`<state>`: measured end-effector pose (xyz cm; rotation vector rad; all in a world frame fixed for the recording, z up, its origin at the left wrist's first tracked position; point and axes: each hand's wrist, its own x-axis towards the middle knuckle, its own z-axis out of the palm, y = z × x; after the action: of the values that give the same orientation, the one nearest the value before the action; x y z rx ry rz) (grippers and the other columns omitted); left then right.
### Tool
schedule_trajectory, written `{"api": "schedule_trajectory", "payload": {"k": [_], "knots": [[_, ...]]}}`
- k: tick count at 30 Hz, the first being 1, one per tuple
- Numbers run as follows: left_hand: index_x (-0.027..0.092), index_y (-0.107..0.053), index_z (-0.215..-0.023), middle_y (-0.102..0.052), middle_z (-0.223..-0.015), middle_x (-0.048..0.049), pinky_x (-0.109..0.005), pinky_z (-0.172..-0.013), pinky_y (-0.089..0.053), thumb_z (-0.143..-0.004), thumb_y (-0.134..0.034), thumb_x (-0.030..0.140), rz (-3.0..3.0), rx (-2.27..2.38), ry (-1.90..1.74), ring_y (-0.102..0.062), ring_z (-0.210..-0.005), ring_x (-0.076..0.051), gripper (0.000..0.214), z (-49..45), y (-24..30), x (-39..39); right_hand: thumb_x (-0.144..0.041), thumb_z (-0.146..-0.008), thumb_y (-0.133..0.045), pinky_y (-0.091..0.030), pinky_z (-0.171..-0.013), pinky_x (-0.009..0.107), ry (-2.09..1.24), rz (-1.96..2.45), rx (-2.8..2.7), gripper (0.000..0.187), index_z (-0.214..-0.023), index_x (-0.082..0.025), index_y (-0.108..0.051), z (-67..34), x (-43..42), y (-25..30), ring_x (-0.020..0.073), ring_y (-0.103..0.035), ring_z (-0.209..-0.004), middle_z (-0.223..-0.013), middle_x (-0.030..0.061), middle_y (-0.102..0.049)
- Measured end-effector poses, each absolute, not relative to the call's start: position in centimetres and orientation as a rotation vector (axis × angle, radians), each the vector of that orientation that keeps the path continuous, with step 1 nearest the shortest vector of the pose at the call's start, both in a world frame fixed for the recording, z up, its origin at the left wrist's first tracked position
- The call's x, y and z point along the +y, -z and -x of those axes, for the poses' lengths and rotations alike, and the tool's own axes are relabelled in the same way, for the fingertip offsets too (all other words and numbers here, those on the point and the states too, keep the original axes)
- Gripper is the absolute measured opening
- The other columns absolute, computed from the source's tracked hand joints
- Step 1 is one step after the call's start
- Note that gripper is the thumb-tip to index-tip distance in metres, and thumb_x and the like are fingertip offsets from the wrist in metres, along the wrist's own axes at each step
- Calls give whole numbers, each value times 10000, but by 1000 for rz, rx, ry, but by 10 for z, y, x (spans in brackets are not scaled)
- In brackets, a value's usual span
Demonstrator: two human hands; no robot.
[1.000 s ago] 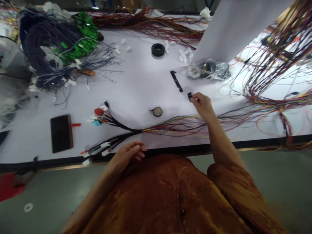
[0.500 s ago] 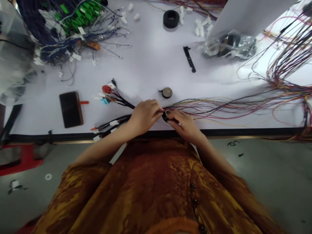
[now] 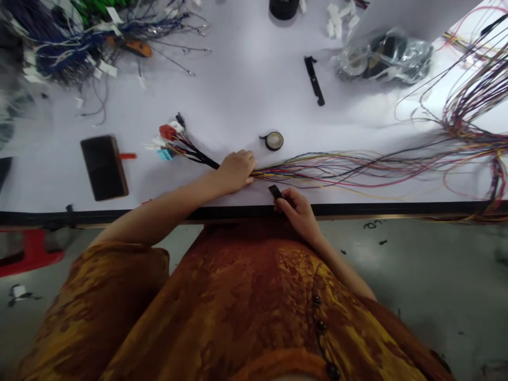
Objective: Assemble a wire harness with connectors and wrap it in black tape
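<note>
My left hand [image 3: 235, 170] is closed on a wire harness [image 3: 325, 170] where its black-taped branches meet the loose coloured wires, pressing it to the white table [image 3: 238, 90]. The taped branches end in red, blue and white connectors [image 3: 167, 142] to the left. My right hand [image 3: 297, 210] is at the table's front edge, pinching a small roll of black tape [image 3: 274, 191] just below the wires.
A second small tape roll [image 3: 273, 141] lies behind the harness. Also on the table are a dark phone-like slab [image 3: 103, 167], a black plastic strip [image 3: 314, 80], a plastic bag of parts [image 3: 383, 55], a large black roll [image 3: 283, 7] and tangled wire bundles [image 3: 59, 42].
My right hand picked up the small black roll from mid-table and brought it to the front edge. My left hand moved onto the harness and gripped it. The view tilted down.
</note>
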<state>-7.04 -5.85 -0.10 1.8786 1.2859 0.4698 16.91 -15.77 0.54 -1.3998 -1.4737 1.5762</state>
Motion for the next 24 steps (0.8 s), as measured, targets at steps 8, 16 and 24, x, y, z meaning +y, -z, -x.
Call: {"api": "schedule_trajectory", "payload": {"k": [8, 16, 24], "knots": [[167, -695, -719, -640, -622, -12, -289, -582, -511, -567, -837, 55, -1121, 1139, -193, -645, -568, -199, 236, 80, -18, -17, -495, -943, -586, -480, -758, 306, -1696, 1280, -1417, 282, -892, -217, -576, -152, -156, 11, 154, -605, -760, -832, 18, -682], [49, -646, -765, -679, -654, 6, -274, -643, -560, -758, -668, -5, -533, 1229, -125, -704, -653, -151, 59, 85, -28, -6, -400, -932, -584, -483, -811, 345, -1509, 1194, -1607, 190, -892, -216, -561, -136, -143, 12, 180, -604, -836, -886, 44, -649], [137, -768, -738, -693, -653, -66, -338, -522, -561, -571, -831, -39, -562, 889, 3, -707, -585, -252, 251, 87, -6, -13, -414, -957, -585, -508, -856, 384, -1534, 1155, -1550, 176, -935, -240, -572, -142, -146, -17, 203, -628, -902, -943, 53, -660]]}}
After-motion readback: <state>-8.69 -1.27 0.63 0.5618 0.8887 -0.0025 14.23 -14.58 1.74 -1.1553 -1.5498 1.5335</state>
